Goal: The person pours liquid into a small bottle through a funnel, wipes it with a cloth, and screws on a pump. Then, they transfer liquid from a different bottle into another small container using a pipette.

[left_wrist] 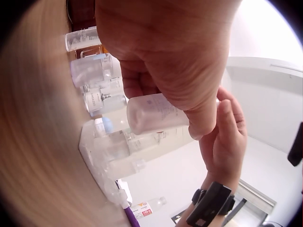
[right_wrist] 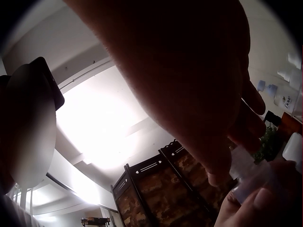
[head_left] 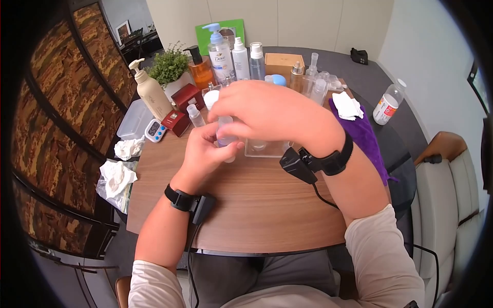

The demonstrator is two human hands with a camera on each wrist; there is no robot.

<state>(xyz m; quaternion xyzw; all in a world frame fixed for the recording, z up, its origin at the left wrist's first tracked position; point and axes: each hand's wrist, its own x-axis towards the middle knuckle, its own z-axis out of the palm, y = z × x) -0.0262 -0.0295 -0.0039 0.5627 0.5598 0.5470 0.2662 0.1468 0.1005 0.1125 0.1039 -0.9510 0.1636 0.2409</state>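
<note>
My left hand (head_left: 201, 153) grips a small translucent bottle (left_wrist: 152, 115) around its body, its base facing the left wrist camera. Over its upper end, my right hand (head_left: 267, 109) holds the clear cap (right_wrist: 241, 162) between thumb and fingers; the right wrist view shows this cap at the bottle's neck. The left thumb (right_wrist: 263, 198) lies along the bottle's side. Just left of the hands in the head view stands another small clear bottle (head_left: 195, 116). A white-capped container (head_left: 211, 98) is partly hidden behind the right hand.
Pump bottles (head_left: 153, 92), a potted plant (head_left: 169, 66) and dark red boxes (head_left: 175, 122) stand at the back left, near a timer (head_left: 155, 130). A clear tray (head_left: 264, 149) lies beyond the hands. Rightward are a purple cloth (head_left: 365, 136) and a labelled bottle (head_left: 386, 108).
</note>
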